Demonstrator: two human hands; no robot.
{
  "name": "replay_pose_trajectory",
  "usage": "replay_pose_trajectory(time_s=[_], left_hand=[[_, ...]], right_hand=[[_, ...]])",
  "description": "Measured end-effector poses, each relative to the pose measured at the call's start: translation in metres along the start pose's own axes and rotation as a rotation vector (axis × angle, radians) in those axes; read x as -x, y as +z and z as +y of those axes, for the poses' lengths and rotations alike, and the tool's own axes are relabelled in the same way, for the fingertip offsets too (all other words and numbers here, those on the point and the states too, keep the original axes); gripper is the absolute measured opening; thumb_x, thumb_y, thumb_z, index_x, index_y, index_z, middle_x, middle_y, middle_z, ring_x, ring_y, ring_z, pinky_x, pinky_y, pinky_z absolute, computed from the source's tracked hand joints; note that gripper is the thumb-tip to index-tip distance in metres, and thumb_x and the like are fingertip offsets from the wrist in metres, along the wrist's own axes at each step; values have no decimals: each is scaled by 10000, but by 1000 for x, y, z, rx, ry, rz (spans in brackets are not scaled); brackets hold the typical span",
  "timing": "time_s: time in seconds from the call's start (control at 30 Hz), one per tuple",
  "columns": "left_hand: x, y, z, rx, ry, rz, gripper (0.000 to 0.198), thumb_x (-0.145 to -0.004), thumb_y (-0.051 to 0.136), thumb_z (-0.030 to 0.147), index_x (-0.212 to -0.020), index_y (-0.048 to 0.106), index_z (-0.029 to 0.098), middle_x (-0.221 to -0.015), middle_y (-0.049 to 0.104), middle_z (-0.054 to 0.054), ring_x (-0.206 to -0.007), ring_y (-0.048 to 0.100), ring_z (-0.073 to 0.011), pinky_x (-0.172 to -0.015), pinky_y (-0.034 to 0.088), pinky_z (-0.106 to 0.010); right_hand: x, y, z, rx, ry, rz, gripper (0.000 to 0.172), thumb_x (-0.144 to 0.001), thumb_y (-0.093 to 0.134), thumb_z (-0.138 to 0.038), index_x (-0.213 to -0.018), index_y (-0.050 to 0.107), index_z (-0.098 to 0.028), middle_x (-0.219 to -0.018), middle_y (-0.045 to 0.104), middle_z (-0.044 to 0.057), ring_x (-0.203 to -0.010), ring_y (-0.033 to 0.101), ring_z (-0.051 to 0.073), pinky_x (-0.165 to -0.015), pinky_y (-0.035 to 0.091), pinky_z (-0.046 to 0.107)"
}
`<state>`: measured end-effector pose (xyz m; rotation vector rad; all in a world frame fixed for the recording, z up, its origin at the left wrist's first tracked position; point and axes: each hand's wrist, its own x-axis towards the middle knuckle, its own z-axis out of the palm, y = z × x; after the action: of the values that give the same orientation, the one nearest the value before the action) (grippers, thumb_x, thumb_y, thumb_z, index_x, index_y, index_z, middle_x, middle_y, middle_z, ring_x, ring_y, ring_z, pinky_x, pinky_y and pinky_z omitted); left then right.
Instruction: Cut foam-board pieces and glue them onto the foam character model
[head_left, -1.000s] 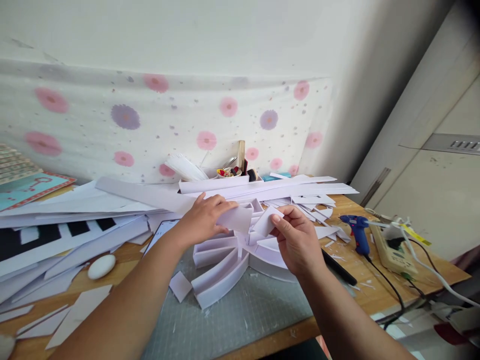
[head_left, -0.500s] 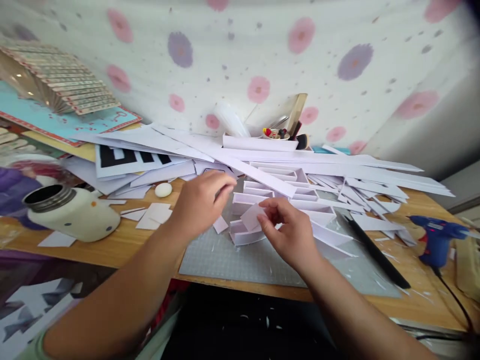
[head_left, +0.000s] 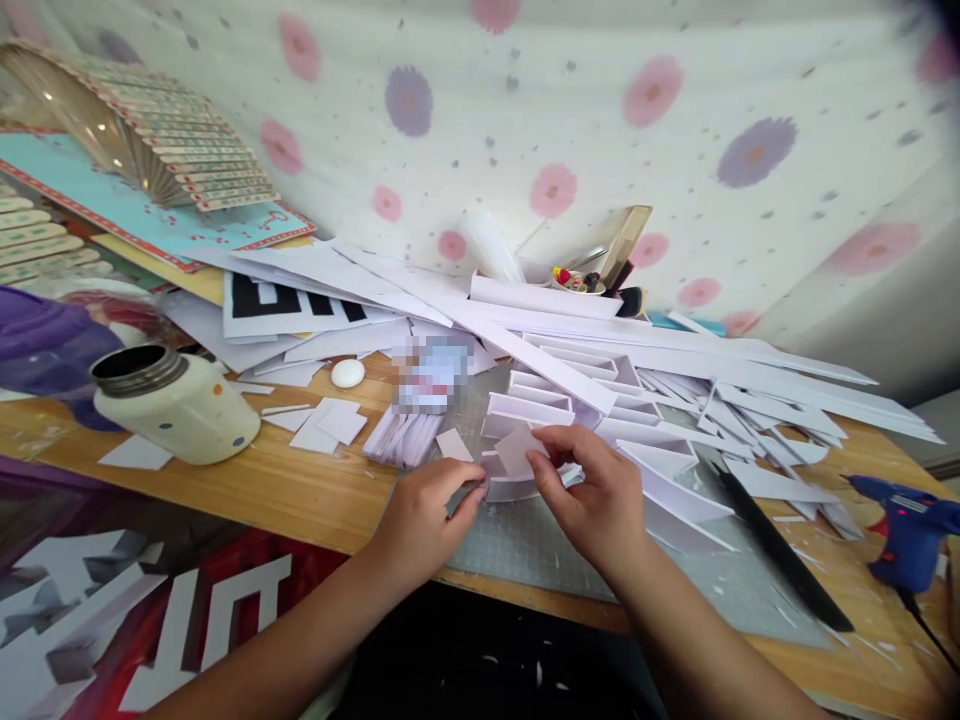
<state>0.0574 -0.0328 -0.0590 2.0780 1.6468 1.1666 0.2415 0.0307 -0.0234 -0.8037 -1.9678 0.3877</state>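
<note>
My right hand [head_left: 592, 485] pinches a small white card piece [head_left: 519, 452] between thumb and fingertips, tilted over a white card strip structure [head_left: 517, 488] with open compartments. My left hand [head_left: 435, 515] is beside the left end of that structure, thumb and fingers curled together; whatever they hold, if anything, is too small to make out. Just above it lies another small card piece [head_left: 454, 446]. The structure rests on a grey cutting mat [head_left: 495, 545], and more walled white card forms [head_left: 525, 408] stand behind it.
A blue glue gun [head_left: 904, 530] stands at right, near a long black blade-like tool [head_left: 784, 550]. Long white card strips [head_left: 675, 345] cross the back. At left are a cream jar [head_left: 176, 405], a white egg-shaped object [head_left: 347, 373] and card squares [head_left: 328, 425].
My left hand has come down and towards me, to the structure's left end. My right hand still holds the card piece. The view has shifted left, showing more of the table's left side.
</note>
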Motion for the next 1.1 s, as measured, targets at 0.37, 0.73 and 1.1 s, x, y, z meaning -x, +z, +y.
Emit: replay_pose_trajectory(time_s=[0.37,0.73,1.1], left_hand=[[-40,-9,26,-45,320,-114,736,-783,666,226,-1418,321,362,-1304,543,-75,-1168,553,-285,-956,504,-399],[-135,-2,60,-162,249,-396,572,-700,790,330,-1213,542,278,-1230,597,-44,-1168,516,-269,-983,427,-421],[-214,55,51,-452,265,-678,617,-668,750,424,-1243,567,296,-1320,552,-90,-1235,447,-351,-996,316,-547]], right_hand=[[-2,-28,-5,-695,418,-67,113,-832,671,-303,-874,681,-198,-714,611,-1,-607,520,111,-560,435,236],[-33,-104,58,65,416,-204,238,-886,555,-323,-1060,658,-199,-961,701,53,-842,638,190,-760,507,320],[-70,-101,99,307,359,-511,401,-733,667,-102,-1123,683,-197,-1097,708,60,-966,659,241,-836,481,308]])
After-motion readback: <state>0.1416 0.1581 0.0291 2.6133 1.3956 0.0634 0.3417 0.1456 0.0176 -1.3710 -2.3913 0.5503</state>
